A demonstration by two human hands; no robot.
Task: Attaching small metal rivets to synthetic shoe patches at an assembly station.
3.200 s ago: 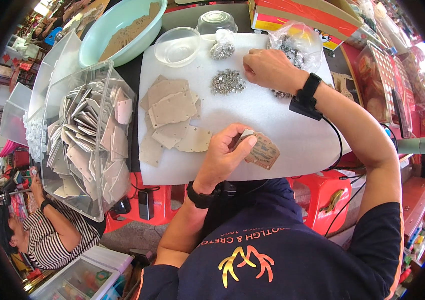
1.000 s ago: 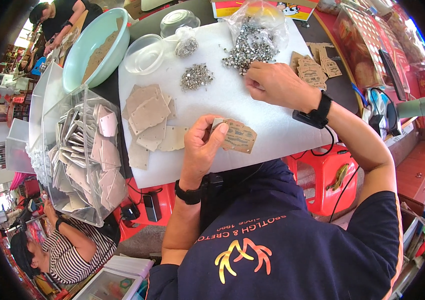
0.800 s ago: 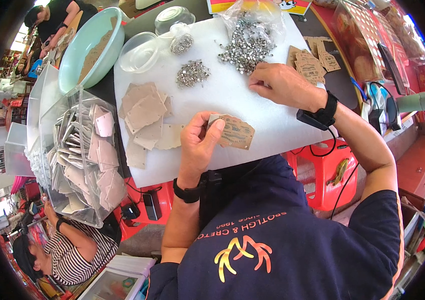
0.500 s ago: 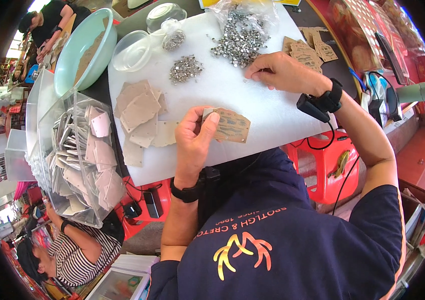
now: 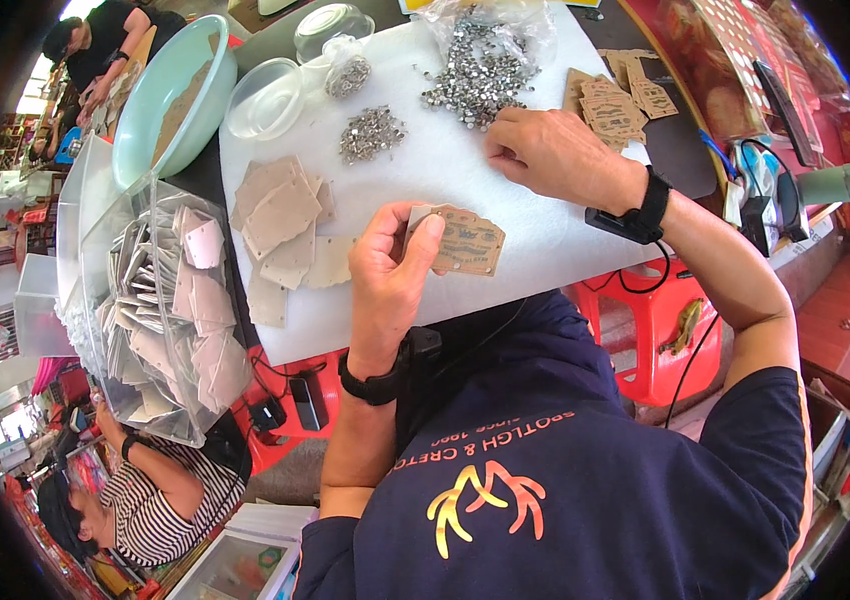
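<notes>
My left hand (image 5: 390,265) grips a tan card piece (image 5: 470,240) between thumb and fingers, above the near part of the white foam sheet (image 5: 415,175). Bluish printing and small holes or studs along the edge show on it. My right hand (image 5: 555,150) is bent over the sheet with its fingers curled downward, beside a large heap of small shiny metal pieces (image 5: 480,75). Whatever its fingertips hold is hidden. Left of that lies a smaller heap of metal fasteners (image 5: 372,135). Plain tan card pieces (image 5: 280,215) overlap in a pile left of my left hand.
Printed card pieces (image 5: 613,112) lie beyond my right hand. A clear bin (image 5: 200,425) full of plain pieces and a pale green basin (image 5: 130,150) stand left. Clear plastic bowls (image 5: 265,100) sit at the far left. Red stools (image 5: 635,350) are below the table; two people work nearby.
My right hand has rolled over, so its back now faces up and its fingertips are less visible. The card piece in my left hand is tilted slightly differently.
</notes>
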